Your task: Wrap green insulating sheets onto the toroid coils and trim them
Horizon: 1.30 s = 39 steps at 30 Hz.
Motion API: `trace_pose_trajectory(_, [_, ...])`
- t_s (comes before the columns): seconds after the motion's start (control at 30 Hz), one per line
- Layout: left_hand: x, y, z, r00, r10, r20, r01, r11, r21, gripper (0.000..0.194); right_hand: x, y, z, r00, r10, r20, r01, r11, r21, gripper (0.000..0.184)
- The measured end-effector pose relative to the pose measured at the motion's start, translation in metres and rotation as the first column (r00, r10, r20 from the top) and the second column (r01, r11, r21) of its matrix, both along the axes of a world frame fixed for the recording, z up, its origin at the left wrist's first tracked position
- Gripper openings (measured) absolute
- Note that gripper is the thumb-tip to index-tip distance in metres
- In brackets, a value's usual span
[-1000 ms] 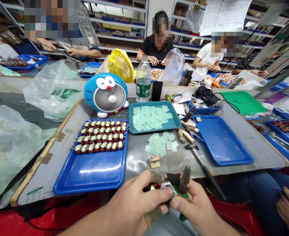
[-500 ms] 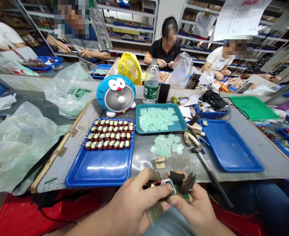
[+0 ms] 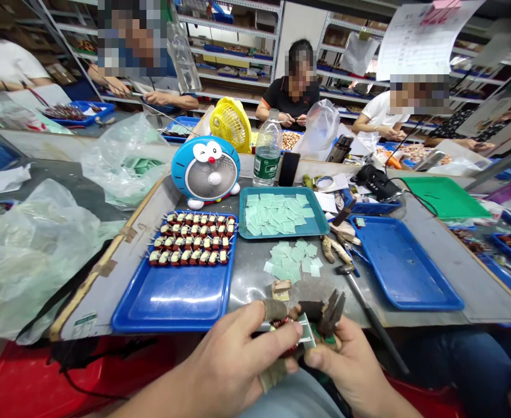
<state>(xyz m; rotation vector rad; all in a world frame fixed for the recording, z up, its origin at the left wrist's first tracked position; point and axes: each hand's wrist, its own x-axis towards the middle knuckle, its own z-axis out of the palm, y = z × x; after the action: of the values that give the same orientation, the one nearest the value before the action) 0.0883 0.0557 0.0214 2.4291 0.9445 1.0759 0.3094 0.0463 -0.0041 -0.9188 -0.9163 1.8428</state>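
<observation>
While I watch remotely, live: grey metal workbench [image 3: 255, 290] edge below | left hand [image 3: 229, 360] clamped on copper-wound ring coil [image 3: 283, 331] | right hand [image 3: 346, 366] closed around green-handled pliers [image 3: 331, 310], tips apart | bright silver tab [image 3: 306, 331] against coil

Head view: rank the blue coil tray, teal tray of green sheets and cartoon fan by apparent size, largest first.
1. Blue coil tray
2. Teal tray of green sheets and cartoon fan: too close to rank; the tray looks wider, the fan taller.
</observation>
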Motion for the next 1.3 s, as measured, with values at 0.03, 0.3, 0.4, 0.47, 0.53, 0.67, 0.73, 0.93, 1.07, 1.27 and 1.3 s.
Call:
trace_pose_trajectory(0.03, [0.000, 0.001, 0.002, 1.000, -0.009, -0.026, 0.009, 1.000, 0.015, 0.039, 0.001, 0.000, 0.000, 1.000, -0.015, 0.016, 0.015, 1.000, 0.019, 0.048])
trace_pose_trajectory(0.3, [0.009, 0.007, 0.019, 0.989, 0.004, -0.147, -0.005, 1.000, -0.006, 0.034, -0.001, -0.005, 0.004, 0.977, -0.152, 0.151, 0.148, 0.988, 0.039, 0.044])
trace_pose_trajectory(0.4, [0.011, 0.010, 0.020, 0.989, -0.037, -0.140, 0.026, 0.997, -0.076, 0.034, 0.003, -0.004, 0.001, 0.977, -0.119, 0.179, 0.101, 0.989, 0.106, 0.038])
trace_pose_trajectory(0.47, [0.012, 0.013, 0.021, 0.987, -0.057, -0.150, 0.041, 0.993, -0.109, 0.033, 0.007, -0.004, -0.002, 0.968, -0.129, 0.215, 0.093, 0.981, 0.169, 0.039])
trace_pose_trajectory(0.53, [0.013, 0.015, 0.022, 0.983, -0.068, -0.169, 0.047, 0.992, -0.120, 0.033, 0.009, -0.006, -0.005, 0.950, -0.180, 0.256, 0.130, 0.971, 0.201, 0.041])
trace_pose_trajectory(0.67, [0.015, 0.018, 0.021, 0.985, -0.099, -0.143, 0.077, 0.986, -0.150, 0.034, 0.013, -0.008, -0.005, 0.928, -0.239, 0.285, 0.201, 0.967, 0.156, 0.047])
trace_pose_trajectory(0.73, [0.016, 0.020, 0.020, 0.988, -0.115, -0.103, 0.094, 0.977, -0.190, 0.037, 0.015, -0.007, -0.004, 0.942, -0.200, 0.271, 0.168, 0.976, 0.137, 0.048])
trace_pose_trajectory(0.93, [0.017, 0.028, 0.018, 0.989, -0.147, 0.005, 0.140, 0.931, -0.336, 0.038, 0.028, -0.004, -0.006, 0.912, -0.184, 0.368, 0.082, 0.958, 0.276, 0.041])
trace_pose_trajectory(1.07, [0.018, 0.028, 0.017, 0.986, -0.165, 0.005, 0.158, 0.934, -0.321, 0.037, 0.028, -0.006, -0.009, 0.900, -0.156, 0.408, 0.022, 0.949, 0.315, 0.038])
trace_pose_trajectory(1.27, [0.017, 0.028, 0.014, 0.988, -0.151, 0.015, 0.150, 0.957, -0.250, 0.037, 0.027, -0.006, -0.009, 0.891, -0.167, 0.422, 0.013, 0.939, 0.344, 0.041])
trace_pose_trajectory(1.3, [0.017, 0.028, 0.013, 0.987, -0.156, 0.022, 0.157, 0.958, -0.241, 0.037, 0.028, -0.005, -0.009, 0.880, -0.177, 0.441, -0.010, 0.921, 0.390, 0.042])
